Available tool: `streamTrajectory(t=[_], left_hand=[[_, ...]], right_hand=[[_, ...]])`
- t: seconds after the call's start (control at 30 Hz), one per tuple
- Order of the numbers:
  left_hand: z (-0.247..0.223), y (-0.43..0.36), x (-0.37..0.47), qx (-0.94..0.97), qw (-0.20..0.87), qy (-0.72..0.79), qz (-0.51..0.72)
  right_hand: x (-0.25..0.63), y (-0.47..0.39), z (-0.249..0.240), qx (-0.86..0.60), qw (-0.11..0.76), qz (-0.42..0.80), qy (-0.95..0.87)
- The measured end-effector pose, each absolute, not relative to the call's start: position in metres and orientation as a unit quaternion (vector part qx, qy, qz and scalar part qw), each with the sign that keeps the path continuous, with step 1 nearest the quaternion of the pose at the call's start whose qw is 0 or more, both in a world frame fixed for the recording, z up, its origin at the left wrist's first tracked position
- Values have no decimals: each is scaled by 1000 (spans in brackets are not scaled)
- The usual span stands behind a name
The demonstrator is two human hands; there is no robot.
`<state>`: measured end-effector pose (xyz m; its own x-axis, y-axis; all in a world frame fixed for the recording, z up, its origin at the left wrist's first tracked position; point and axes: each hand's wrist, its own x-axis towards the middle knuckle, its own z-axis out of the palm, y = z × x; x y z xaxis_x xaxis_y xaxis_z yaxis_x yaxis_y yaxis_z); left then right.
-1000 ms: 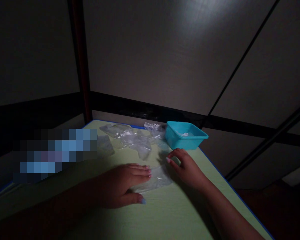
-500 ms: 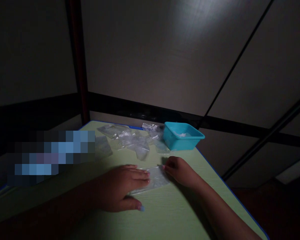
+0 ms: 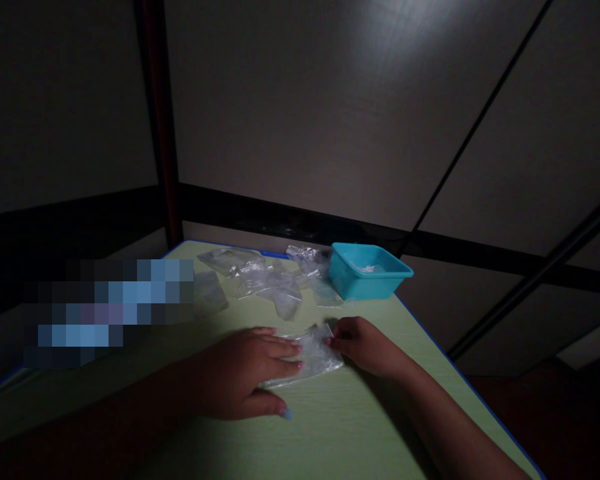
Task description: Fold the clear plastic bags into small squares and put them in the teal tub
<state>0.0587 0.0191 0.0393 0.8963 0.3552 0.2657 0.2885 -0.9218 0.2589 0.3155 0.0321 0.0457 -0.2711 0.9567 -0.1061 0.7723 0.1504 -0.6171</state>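
A clear plastic bag point(image 3: 320, 353) lies on the pale green table point(image 3: 330, 427) in front of me. My left hand point(image 3: 253, 370) rests flat across the bag's left part, fingers stretched out and thumb apart, hiding that side. At the bag's right edge, my right hand point(image 3: 357, 343) pinches the plastic between thumb and fingertips. That edge is slightly raised off the table. Behind the hands, several more clear plastic bags point(image 3: 280, 287) lie loosely spread and overlapping.
A turquoise plastic basin point(image 3: 367, 283) with something whitish and clear inside stands at the table's far right edge. A blurred-out blue patch point(image 3: 145, 290) covers the left side. Dark-banded panels point(image 3: 290, 120) rise behind the table, which has a blue edge.
The bag's right edge has lifted a little in my right hand's pinch. My left hand stays flat on the bag. The whole view has shifted slightly.
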Motion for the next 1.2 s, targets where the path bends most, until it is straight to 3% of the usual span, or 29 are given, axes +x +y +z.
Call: streamTrajectory(t=[0.7, 1.2], left_hand=[[41, 17, 59, 963, 123, 174, 167], [40, 18, 59, 966, 101, 173, 162]], right_hand=[[316, 33, 46, -574, 167, 310, -739], [308, 31, 45, -509, 285, 441, -682]])
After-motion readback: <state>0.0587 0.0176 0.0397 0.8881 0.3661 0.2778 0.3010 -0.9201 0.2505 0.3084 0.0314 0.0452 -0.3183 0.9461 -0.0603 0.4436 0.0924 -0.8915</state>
